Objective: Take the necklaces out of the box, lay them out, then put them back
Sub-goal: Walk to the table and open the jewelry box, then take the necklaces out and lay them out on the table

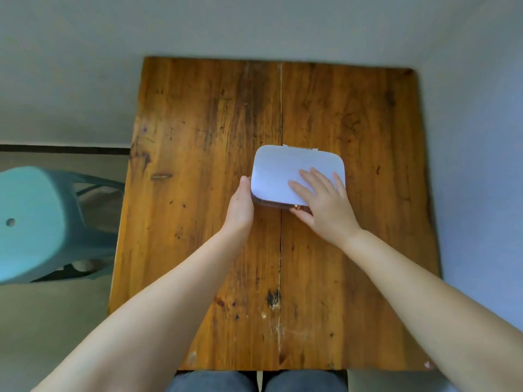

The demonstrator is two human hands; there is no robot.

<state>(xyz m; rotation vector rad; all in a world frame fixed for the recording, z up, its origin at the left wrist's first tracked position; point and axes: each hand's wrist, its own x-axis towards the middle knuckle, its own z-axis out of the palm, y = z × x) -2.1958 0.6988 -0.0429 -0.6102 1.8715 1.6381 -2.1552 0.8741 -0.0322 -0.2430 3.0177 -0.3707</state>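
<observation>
Hands (325, 205) on apparently closed box (283, 171)

Box (283, 171) on table (198, 123)

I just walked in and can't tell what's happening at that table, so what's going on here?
A person seated at a wooden table has both hands on a small white box. The left hand braces its left side, while the right hand lies flat on the lid, thumb near the small metal clasp at the front. The box looks closed, and no necklaces are visible. A teal plastic stool stands to the left.
</observation>
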